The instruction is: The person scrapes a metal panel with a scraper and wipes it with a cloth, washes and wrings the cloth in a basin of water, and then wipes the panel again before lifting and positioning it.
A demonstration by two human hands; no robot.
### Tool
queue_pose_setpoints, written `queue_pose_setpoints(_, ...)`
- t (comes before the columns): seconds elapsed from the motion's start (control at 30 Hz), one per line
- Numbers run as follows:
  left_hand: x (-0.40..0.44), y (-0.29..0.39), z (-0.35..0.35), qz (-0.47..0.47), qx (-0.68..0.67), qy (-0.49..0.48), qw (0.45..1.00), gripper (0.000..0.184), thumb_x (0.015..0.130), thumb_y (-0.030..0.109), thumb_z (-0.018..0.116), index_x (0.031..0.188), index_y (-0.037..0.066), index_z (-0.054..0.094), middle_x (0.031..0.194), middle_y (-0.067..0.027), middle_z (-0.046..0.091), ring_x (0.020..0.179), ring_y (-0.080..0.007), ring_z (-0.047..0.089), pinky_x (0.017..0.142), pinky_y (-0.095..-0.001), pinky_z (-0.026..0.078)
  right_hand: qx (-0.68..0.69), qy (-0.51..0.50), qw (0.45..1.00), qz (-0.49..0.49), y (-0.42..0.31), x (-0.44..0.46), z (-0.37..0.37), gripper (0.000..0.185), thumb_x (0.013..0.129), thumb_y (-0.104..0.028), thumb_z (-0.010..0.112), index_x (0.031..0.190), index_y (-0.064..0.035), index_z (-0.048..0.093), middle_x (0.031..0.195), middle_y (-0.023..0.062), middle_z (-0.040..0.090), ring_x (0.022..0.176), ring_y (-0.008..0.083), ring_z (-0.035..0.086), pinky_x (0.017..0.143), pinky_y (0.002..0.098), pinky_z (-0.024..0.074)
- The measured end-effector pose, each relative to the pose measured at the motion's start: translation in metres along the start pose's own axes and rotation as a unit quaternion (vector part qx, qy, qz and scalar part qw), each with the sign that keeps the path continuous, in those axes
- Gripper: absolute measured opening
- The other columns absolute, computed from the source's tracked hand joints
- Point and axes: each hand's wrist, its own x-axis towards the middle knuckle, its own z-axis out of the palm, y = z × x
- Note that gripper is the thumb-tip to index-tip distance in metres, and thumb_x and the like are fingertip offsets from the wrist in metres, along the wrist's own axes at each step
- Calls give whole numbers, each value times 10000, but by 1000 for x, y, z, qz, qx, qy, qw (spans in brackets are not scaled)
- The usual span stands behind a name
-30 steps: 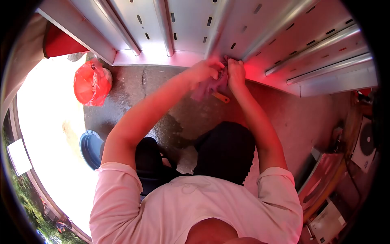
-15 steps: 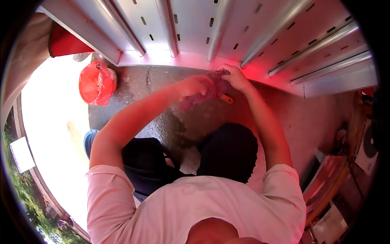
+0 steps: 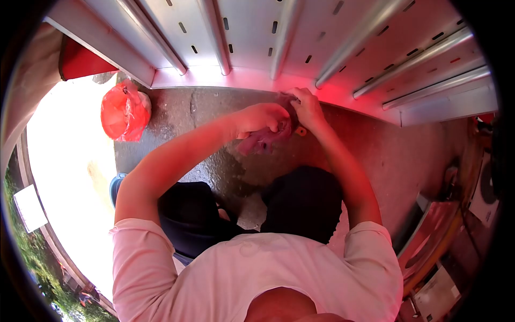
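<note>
My left hand [image 3: 264, 119] is closed on a limp, pinkish-purple piece [image 3: 263, 143], soft and folded like a rag; under the red light I cannot tell just what it is. Part of it hangs below the left fingers, with a small dark spot on it. My right hand [image 3: 307, 109] is bent over the upper end of the same piece, thumb and fingers pinched on it. Just below the right hand shows an orange handle end [image 3: 301, 131] with a hole in it. Whether it is held or lies on the floor, I cannot tell.
Ahead, a metal panel [image 3: 252, 32] with slots and tubular bars slopes over the wet concrete floor [image 3: 177, 115]. A red plastic bag [image 3: 124, 115] lines a bucket at left. A blue basin [image 3: 116, 188] is beside my left leg. A framed board [image 3: 432, 236] leans at right.
My left hand has turned and lowered slightly, and more of the limp piece hangs below it. My right hand is slightly lower, still at the upper end. Less of the orange handle shows.
</note>
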Motion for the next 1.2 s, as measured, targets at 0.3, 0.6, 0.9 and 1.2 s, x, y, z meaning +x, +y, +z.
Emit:
queue_pose_setpoints(0.3,48,19,6,91,65,119,987,383,852,48,565,1224,35,477,1054,-106,598,950,-249,627,756,-343,544,-60,-42,996,47,19,-19,-24,268,765,-2,575,1024,-47,626,967,172,602,949,348,568,815,397,469)
queue_pose_setpoints(0.6,141,30,21,142,568,287,758,440,801,197,585,1237,218,536,1059,-101,654,980,-287,625,807,-409,500,-53,255,942,214,124,-61,-84,332,787,-61,624,1117,-85,605,985,179,602,952,320,606,840,373,476)
queue_pose_setpoints(0.9,163,37,13,138,603,269,739,353,785,210,580,1138,211,591,1046,-70,659,973,-269,628,791,-391,503,-65,235,947,211,146,-51,-72,324,795,-61,620,1116,-94,600,969,178,590,933,317,589,831,391,473)
queue_pose_setpoints(1.2,137,34,-3,107,484,113,861,333,774,179,641,1055,25,550,941,-140,630,860,-208,610,743,-336,490,-98,264,951,128,116,-36,-57,305,778,-16,610,1080,-53,618,1011,147,599,940,300,591,837,356,470)
